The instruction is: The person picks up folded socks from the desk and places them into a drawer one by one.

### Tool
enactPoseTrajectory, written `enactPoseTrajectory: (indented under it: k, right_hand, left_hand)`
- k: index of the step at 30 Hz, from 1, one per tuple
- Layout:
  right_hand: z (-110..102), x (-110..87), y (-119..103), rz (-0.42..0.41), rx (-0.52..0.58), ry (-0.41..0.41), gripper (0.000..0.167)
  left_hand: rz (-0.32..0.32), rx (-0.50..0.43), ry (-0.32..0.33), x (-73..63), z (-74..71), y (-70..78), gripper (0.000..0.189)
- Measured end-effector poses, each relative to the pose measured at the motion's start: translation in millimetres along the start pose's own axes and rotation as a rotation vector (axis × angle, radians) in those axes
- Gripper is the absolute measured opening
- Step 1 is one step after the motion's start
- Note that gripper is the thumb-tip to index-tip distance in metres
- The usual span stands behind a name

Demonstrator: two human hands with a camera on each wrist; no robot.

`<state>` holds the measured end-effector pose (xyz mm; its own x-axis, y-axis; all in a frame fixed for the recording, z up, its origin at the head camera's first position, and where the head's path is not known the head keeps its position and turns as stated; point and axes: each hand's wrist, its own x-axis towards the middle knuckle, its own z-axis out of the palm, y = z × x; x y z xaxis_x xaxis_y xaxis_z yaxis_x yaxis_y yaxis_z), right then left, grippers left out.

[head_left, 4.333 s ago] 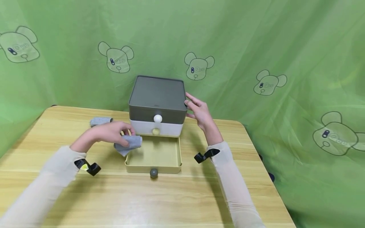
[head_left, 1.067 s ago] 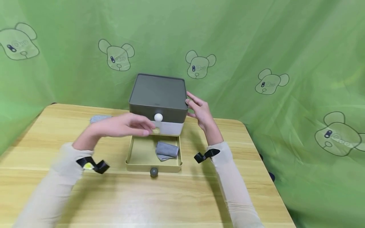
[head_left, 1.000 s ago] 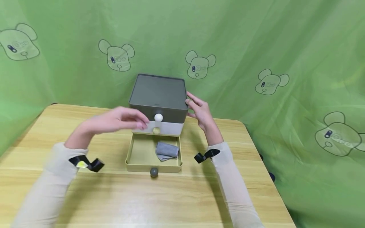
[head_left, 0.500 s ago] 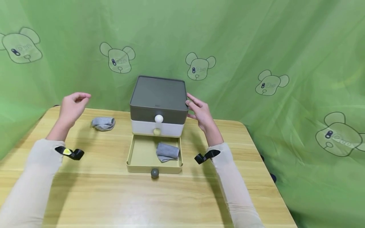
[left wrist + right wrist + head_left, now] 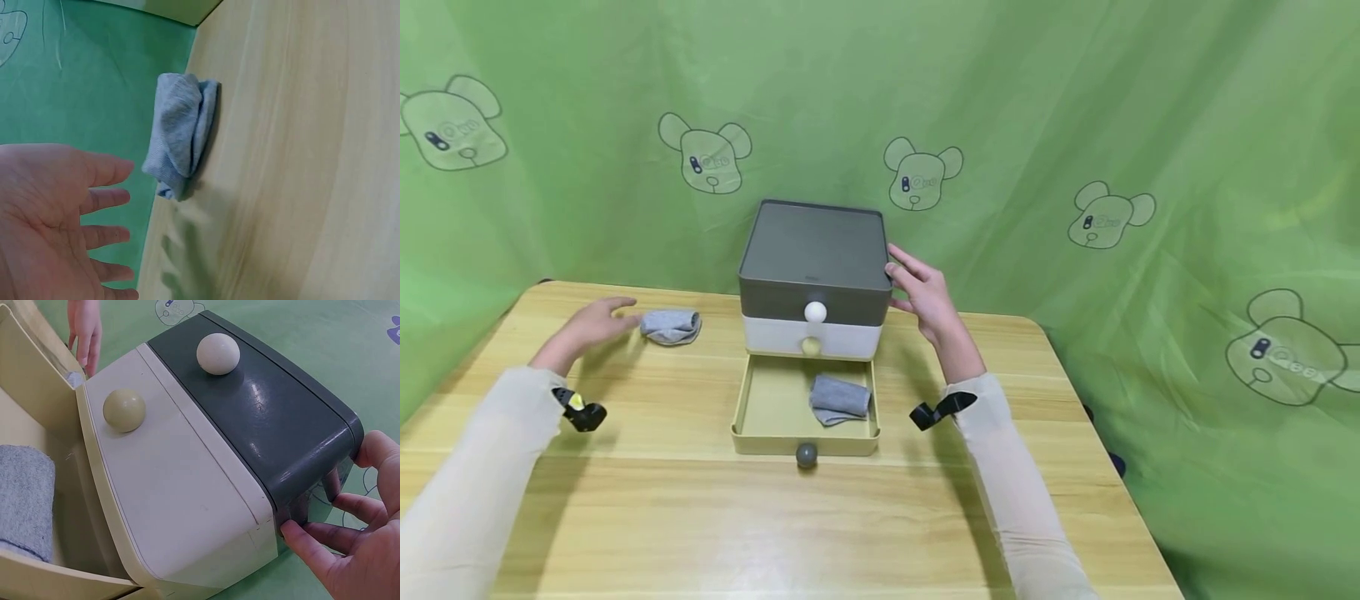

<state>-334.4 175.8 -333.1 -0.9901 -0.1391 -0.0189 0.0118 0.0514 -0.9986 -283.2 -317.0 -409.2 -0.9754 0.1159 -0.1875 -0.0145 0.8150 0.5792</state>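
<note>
On the table's left side lies a folded bundle of grey-blue knit cloth (image 5: 671, 326). My left hand (image 5: 593, 325) is just left of it, fingers spread and holding nothing; the left wrist view shows a small gap between the fingertips and the cloth bundle (image 5: 178, 131). A three-tier drawer box (image 5: 816, 246), dark grey over white over beige, stands at the back. Its beige bottom drawer (image 5: 767, 400) is pulled out, with a second folded grey cloth (image 5: 840, 397) in its right half. My right hand (image 5: 925, 296) rests its extended fingers against the box's right side (image 5: 306, 506).
The wooden table (image 5: 700, 517) reaches back to a green curtain (image 5: 1000, 100) printed with bear heads. White and beige knobs sit on the two upper drawers; a dark grey knob (image 5: 807, 455) juts from the open drawer's front.
A cloth that my left hand held earlier now lies in the drawer. That hand has swung left from the box, then lowered beside the other cloth, fingers opening. The right hand stays put.
</note>
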Motion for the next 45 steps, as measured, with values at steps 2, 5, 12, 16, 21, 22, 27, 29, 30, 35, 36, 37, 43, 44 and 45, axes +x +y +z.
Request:
enactPoseTrajectory:
  k: [2, 5, 12, 16, 21, 22, 27, 29, 30, 35, 36, 37, 43, 44, 45]
  right_hand:
    - [0, 0.2, 0, -0.001, -0.003, -0.002, 0.051]
    - [0, 1.1, 0, -0.004, -0.006, -0.003, 0.051]
    - [0, 2.4, 0, -0.004, -0.008, 0.001, 0.05]
    - [0, 2.6, 1, 0.005, -0.009, 0.002, 0.05]
    - [0, 2.4, 1, 0.008, -0.01, 0.0, 0.05]
    - [0, 2.4, 1, 0.006, -0.008, 0.0, 0.05]
    - [0, 2.7, 1, 0.001, -0.002, 0.0, 0.05]
    - [0, 2.4, 1, 0.003, -0.003, 0.003, 0.05]
    - [0, 2.2, 1, 0.003, -0.005, 0.003, 0.05]
    - [0, 1.2, 0, 0.003, -0.004, 0.009, 0.05]
    - [0, 1.2, 0, 0.003, -0.005, 0.01, 0.05]
    - [0, 1.1, 0, 0.004, -0.004, 0.013, 0.05]
    - [0, 2.1, 0, 0.009, -0.007, 0.016, 0.05]
    - [0, 2.3, 1, 0.009, -0.008, 0.015, 0.05]
    - [0, 2.2, 1, 0.009, -0.008, 0.015, 0.05]
  left_hand:
    - [-0.013, 0.005, -0.015, -0.5, 1.7, -1.9, 0.065]
    - [-0.028, -0.002, -0.021, -0.1, 3.4, -4.6, 0.066]
    - [-0.007, -0.049, -0.006, 4.2, 10.8, -10.6, 0.066]
    - [0.007, -0.088, -0.008, 6.7, 13.7, -10.0, 0.065]
    - [0.007, -0.104, -0.016, 11.5, 16.4, -8.1, 0.063]
    - [0.004, -0.105, -0.021, 12.3, 16.8, -7.5, 0.063]
    - [-0.022, -0.114, -0.049, 17.4, 18.2, -6.7, 0.065]
    - [-0.028, -0.114, -0.056, 19.7, 19.0, -6.9, 0.066]
    - [-0.027, -0.113, -0.057, 20.8, 19.5, -6.7, 0.066]
    - [-0.015, -0.099, -0.047, 25.2, 21.8, -5.9, 0.065]
    - [-0.011, -0.098, -0.041, 25.6, 22.2, -5.6, 0.064]
    - [-0.005, -0.096, -0.032, 25.9, 22.7, -5.7, 0.063]
    - [0.034, -0.114, 0.039, 25.5, 26.7, -4.6, 0.051]
    - [0.039, -0.119, 0.05, 25.5, 27.5, -4.4, 0.049]
    - [0.041, -0.123, 0.06, 25.8, 28.2, -4.7, 0.048]
